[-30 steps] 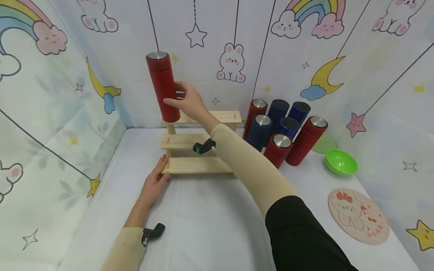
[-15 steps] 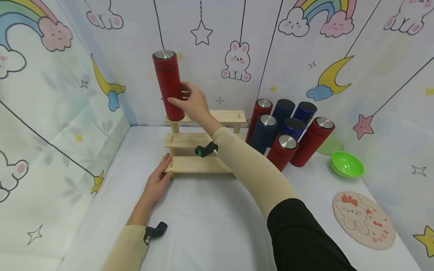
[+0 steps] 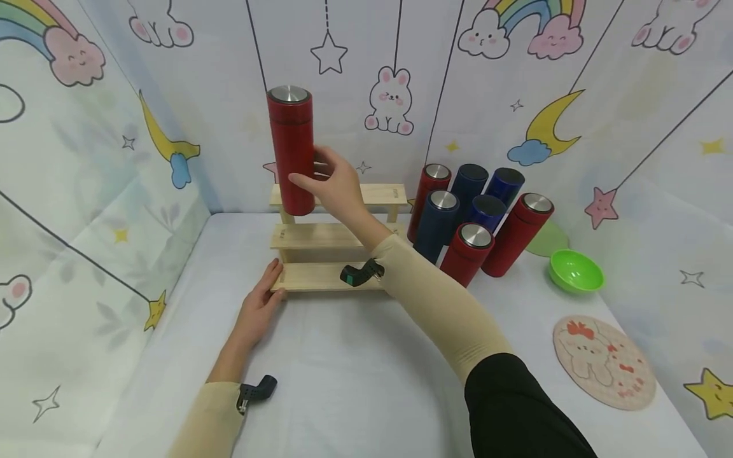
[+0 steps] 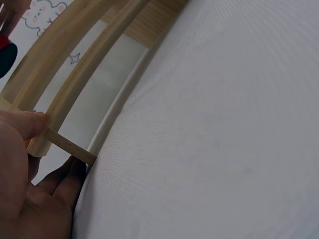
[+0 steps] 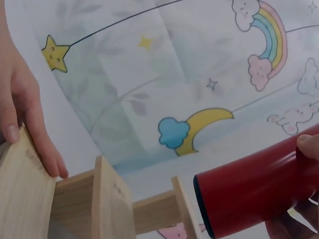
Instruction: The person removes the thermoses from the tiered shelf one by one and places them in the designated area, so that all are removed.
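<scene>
My right hand [image 3: 335, 184] holds a red thermos flask [image 3: 291, 152] with a silver lid top, thumb on its near side. The flask is nearly upright, and its base overlaps the left end of the top board in the head view. In the right wrist view the flask's dark base [image 5: 203, 206] is beside the top board's end. My left hand [image 3: 259, 312] grips the left end of the three-tier wooden rack [image 3: 315, 278] at its lowest board. The left wrist view has the thumb [image 4: 25, 124] over the board's edge, with other fingers low by the cloth.
Several red and blue flasks [image 3: 443, 216] stand right of the rack, two red ones [image 3: 518, 235] nearest. Further right are a green bowl [image 3: 576, 271], a pale green disc [image 3: 548, 240] and a round bunny-print mat [image 3: 604, 362]. A patterned cloth backdrop [image 3: 229, 95] rises behind.
The flask in my right hand has moved right and slightly down, and is more upright. My left hand stays on the rack's left end.
</scene>
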A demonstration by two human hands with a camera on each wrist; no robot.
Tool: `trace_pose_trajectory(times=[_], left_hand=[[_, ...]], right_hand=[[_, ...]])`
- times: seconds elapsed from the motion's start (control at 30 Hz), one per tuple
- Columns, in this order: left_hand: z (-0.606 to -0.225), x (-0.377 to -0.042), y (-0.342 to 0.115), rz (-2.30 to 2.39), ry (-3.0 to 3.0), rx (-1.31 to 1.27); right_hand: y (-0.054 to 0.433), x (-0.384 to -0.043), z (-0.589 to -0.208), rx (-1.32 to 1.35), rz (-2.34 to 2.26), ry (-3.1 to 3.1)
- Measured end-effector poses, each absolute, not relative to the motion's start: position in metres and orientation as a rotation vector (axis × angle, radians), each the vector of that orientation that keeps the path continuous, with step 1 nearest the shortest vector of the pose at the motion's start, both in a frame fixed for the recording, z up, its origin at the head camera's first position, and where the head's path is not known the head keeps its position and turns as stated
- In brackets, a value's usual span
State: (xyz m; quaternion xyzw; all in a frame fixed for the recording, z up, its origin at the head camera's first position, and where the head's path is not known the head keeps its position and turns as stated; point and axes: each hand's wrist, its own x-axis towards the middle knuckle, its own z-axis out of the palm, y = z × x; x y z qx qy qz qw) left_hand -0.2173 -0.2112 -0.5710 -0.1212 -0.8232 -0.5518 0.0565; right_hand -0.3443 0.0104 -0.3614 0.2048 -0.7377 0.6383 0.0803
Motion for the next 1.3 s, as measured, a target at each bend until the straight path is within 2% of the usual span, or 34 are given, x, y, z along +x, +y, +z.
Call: trace_pose_trajectory(times=[0.33,0.63,1.3], left_hand=[[-0.571,-0.217,-0.213,-1.631,-2.533,-0.375],[-0.569,-0.217,-0.214,-1.620,-2.542,-0.372],[-0.572,-0.218,-0.213,-1.697,-2.493,-0.390]], right_hand=[[0.047,-0.303,-0.373,0.729,1.880,-2.131],[0.104,-0.258,-0.393,0.760,1.788,-2.163],[0.215,-0.139,-0.434,0.599,1.619,-2.292]])
